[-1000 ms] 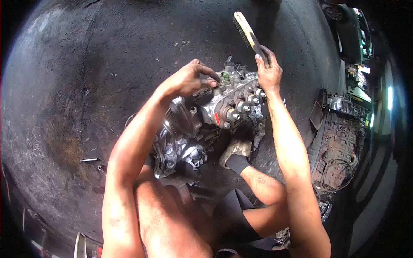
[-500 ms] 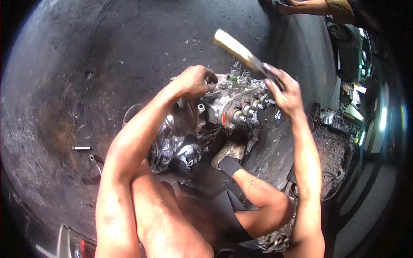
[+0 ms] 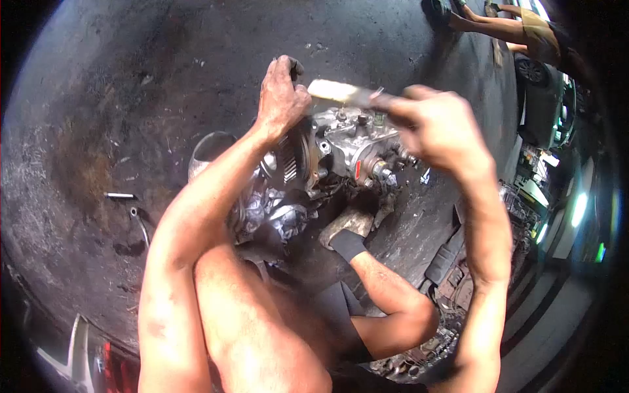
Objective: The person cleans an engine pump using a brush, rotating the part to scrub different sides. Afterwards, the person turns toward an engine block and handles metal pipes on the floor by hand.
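Observation:
Before me is a greasy metal injection pump (image 3: 350, 141) with a toothed gear (image 3: 288, 157) on its left side and a row of fittings to the right. My right hand (image 3: 442, 128) is closed round the dark handle of a brush-like tool (image 3: 334, 90). Its long pale head, blurred by motion, points left over the top of the pump, close to my left hand. My left hand (image 3: 282, 95) is raised above the gear, fingers curled in. Whatever the left fingers hold, if anything, is hidden.
Crumpled foil-like material (image 3: 282, 216) lies below the pump, beside my shod foot (image 3: 350, 223). A wrench (image 3: 139, 223) and a small pale rod (image 3: 120, 195) are on the dark floor at left. Engine parts (image 3: 458, 288) sit at right. Another person (image 3: 504, 29) and a car (image 3: 544, 98) are beyond.
My left hand has lifted up off the pump's top. My right hand has swung the tool lower and flatter, its head now near my left hand. The view has shifted slightly.

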### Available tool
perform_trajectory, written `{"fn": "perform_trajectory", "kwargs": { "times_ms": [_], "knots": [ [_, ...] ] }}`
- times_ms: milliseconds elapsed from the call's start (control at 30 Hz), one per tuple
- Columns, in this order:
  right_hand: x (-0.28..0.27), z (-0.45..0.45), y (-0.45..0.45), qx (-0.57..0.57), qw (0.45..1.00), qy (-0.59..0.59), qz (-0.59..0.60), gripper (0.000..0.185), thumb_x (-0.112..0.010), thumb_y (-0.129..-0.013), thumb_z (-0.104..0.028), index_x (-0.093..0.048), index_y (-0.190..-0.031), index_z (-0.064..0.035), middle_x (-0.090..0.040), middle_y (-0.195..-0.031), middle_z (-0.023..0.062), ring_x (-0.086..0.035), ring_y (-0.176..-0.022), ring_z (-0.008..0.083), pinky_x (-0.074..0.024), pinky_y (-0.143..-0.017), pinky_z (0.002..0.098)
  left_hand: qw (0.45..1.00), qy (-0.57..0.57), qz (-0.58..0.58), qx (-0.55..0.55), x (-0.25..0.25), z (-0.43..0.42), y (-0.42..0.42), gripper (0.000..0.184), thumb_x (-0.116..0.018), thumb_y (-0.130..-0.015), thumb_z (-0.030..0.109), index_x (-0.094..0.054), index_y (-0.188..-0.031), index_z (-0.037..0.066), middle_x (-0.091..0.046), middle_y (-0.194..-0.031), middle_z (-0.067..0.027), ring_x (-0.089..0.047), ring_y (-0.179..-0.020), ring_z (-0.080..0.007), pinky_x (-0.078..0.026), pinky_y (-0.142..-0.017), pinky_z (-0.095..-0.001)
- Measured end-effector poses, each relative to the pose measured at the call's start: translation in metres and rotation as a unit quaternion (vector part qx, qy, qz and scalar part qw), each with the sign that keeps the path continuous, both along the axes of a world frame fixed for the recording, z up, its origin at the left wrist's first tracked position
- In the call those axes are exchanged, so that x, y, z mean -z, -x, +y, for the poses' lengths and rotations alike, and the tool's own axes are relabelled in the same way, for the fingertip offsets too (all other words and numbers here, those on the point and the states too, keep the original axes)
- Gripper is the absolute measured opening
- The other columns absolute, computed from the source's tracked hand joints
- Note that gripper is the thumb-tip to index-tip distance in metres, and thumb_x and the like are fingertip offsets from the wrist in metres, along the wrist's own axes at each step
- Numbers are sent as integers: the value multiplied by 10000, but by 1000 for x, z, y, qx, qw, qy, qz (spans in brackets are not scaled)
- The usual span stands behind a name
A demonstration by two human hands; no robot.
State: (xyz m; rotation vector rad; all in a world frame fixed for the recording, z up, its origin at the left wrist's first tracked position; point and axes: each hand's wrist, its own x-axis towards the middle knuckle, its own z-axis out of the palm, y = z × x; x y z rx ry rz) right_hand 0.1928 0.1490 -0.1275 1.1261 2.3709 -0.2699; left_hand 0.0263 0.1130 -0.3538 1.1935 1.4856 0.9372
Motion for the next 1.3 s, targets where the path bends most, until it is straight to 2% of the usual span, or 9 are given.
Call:
{"fn": "perform_trajectory", "kwargs": {
  "times_ms": [167,233,333,567,667,733,967,1167,1300],
  "knots": [
    [-89,-11,7,69,997,1,35,432,-694,-748,6,-725,-1157,-131,-548,-693,126,-601,-602,298,-468,-579,403,999,20,-24,44,2,-4,-2,241,-529,-781,26,-552,-1019,-1,-591,-1013,-210,-592,-1010,-383,-463,-918,-474],
    [-36,-24,-3,35,997,-20,-66,440,-713,-753,-74,-705,-1182,-174,-582,-761,128,-638,-656,332,-517,-622,440,998,22,1,50,-5,-6,-1,195,-521,-798,25,-558,-987,2,-599,-993,-212,-599,-991,-391,-467,-902,-486],
    [35,-16,-18,37,999,-19,-4,333,-674,-814,-134,-690,-1145,-166,-597,-833,137,-643,-766,365,-529,-687,462,1000,-3,14,23,-7,-10,1,159,-526,-810,36,-541,-964,2,-580,-972,-220,-588,-985,-410,-468,-882,-503],
    [-88,-11,28,82,996,-4,26,371,-711,-772,-60,-724,-1124,-177,-613,-728,114,-648,-633,322,-507,-570,438,998,-29,32,35,5,-12,-3,208,-541,-815,53,-513,-1014,0,-556,-988,-212,-572,-988,-414,-472,-871,-502],
    [-1,-29,4,39,994,1,-100,378,-632,-853,-184,-670,-1227,-218,-660,-894,151,-683,-754,355,-558,-687,473,999,-21,24,35,4,-13,0,217,-552,-815,64,-508,-1017,-3,-551,-1010,-217,-570,-997,-415,-470,-875,-507],
    [49,-24,2,33,997,25,-63,363,-569,-879,-180,-662,-1229,-202,-666,-933,166,-680,-792,380,-561,-750,473,999,-23,26,34,2,-10,0,220,-556,-815,66,-507,-1018,-2,-553,-1015,-218,-570,-1001,-415,-469,-874,-508],
    [-75,-11,30,85,995,-41,-22,360,-724,-815,-82,-700,-1173,-103,-663,-827,165,-682,-775,330,-525,-676,401,999,-4,21,47,1,-12,1,221,-558,-826,75,-515,-1027,-8,-564,-1015,-214,-574,-1012,-401,-462,-892,-495],
    [56,-32,20,45,988,17,-146,309,-687,-858,-189,-704,-1162,-136,-684,-913,165,-687,-838,368,-553,-777,446,998,-10,29,52,1,-7,2,235,-540,-835,84,-515,-1049,-10,-568,-1019,-211,-574,-1025,-393,-459,-907,-489],
    [-65,-5,29,126,991,-48,13,290,-692,-852,-58,-696,-1141,-31,-721,-1032,195,-712,-953,330,-551,-834,382,997,-24,40,58,10,-12,1,280,-546,-830,104,-516,-1087,-5,-575,-1046,-232,-570,-1025,-427,-463,-891,-512]
  ]
}}
